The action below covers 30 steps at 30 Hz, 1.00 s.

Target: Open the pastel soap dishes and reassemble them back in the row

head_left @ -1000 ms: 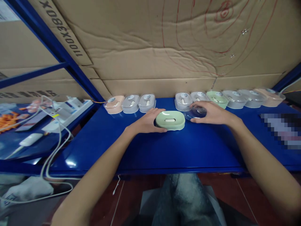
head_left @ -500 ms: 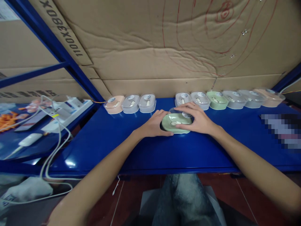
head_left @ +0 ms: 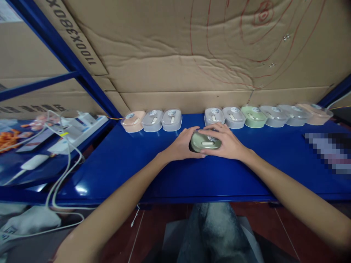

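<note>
A green soap box [head_left: 203,141] with a clear lid, a pale clip and a round sticker is between my hands at the middle of the blue table [head_left: 175,179]. My left hand [head_left: 184,145] wraps round its left side, thumb along the near edge. On the right, my right hand [head_left: 226,140] grips the lid and side, with fingers over the far edge and thumb at the front. The lid lies flat over the box. Its right end and underside are hidden by my hands.
Along the cardboard wall [head_left: 159,80] stand similar boxes: a peach box [head_left: 133,122] and two grey ones at left, several more at right, among them a green box [head_left: 253,117]. White cables [head_left: 68,171] and a power strip [head_left: 82,133] lie at left. A blurred-out item [head_left: 331,153] is at right.
The clear lid, tilted up in my right hand before, is now down over the green box. My right hand has lowered and moved slightly left; my left hand keeps its hold.
</note>
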{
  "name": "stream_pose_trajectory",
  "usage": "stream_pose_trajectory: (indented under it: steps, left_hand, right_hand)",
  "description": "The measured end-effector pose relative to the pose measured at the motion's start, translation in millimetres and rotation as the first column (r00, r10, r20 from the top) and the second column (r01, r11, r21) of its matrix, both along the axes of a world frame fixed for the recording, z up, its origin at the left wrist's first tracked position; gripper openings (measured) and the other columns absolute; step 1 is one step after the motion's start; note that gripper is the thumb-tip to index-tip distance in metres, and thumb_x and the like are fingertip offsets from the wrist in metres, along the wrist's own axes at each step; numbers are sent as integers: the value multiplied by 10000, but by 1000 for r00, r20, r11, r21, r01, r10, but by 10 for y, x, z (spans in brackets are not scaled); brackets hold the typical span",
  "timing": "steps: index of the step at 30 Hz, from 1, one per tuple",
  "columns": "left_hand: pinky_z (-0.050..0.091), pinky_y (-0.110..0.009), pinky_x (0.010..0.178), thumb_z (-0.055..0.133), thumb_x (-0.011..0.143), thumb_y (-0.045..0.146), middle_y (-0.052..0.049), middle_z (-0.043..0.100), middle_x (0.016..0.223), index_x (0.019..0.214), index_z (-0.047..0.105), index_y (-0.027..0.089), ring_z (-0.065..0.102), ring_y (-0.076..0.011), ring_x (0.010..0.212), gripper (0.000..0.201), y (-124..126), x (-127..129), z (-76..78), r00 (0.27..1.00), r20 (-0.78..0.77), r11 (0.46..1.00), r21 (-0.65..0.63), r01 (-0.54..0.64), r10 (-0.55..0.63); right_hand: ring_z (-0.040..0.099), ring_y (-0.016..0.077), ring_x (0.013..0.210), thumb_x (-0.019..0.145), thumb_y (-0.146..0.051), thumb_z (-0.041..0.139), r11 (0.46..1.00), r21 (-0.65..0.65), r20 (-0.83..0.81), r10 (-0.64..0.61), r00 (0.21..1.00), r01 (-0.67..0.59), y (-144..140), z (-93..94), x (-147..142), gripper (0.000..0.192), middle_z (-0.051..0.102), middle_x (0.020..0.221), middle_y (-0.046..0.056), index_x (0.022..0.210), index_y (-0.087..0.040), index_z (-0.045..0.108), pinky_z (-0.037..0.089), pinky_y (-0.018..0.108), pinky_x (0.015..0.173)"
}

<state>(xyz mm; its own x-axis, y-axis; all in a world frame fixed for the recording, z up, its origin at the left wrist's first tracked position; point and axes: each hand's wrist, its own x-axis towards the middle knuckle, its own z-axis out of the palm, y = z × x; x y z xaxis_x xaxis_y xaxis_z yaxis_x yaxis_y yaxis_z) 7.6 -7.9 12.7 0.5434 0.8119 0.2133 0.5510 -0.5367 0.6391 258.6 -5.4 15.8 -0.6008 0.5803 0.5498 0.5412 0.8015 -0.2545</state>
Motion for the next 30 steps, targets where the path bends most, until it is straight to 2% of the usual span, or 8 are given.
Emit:
stream_pose_trajectory:
  steps: [14,18,24,30]
  left_hand:
    - [449,-575,1183,960,685,612,-144,561,1531,1591,397,260,536,-405,1396,1123,-10,17,5,1000,1,1000,4,-8,8]
    - [464,-566,1166,955,698,602,-131,570,1526,1594,399,277,545,-405,1391,1104,-31,22,35,1000,-5,1000,-1,-13,13]
    - [465,-572,1166,956,701,604,-121,568,1543,1592,407,294,541,-412,1410,1091,-29,22,36,1000,-26,1000,18,-10,10]
    - [463,-588,1170,962,693,604,-119,589,1509,1556,450,289,550,-409,1390,1052,-14,15,-1,1000,-25,999,37,-14,15]
  right_hand:
    - [644,375,1327,880,-666,817,1000,16,29,-18,999,18,-7,-4,-10,651,711,1423,139,1416,-305,740,444,601,1144]
    - [636,387,1352,883,-686,805,999,2,53,-35,998,35,-16,13,-14,650,705,1452,125,1425,-334,732,442,616,1142]
    - [634,410,1372,902,-689,784,998,-44,95,-49,994,53,-24,42,-34,661,688,1494,128,1454,-332,712,463,644,1120]
    - [647,385,1366,905,-659,795,999,-40,73,-14,997,17,-12,20,-31,663,682,1492,147,1450,-291,717,487,619,1157]
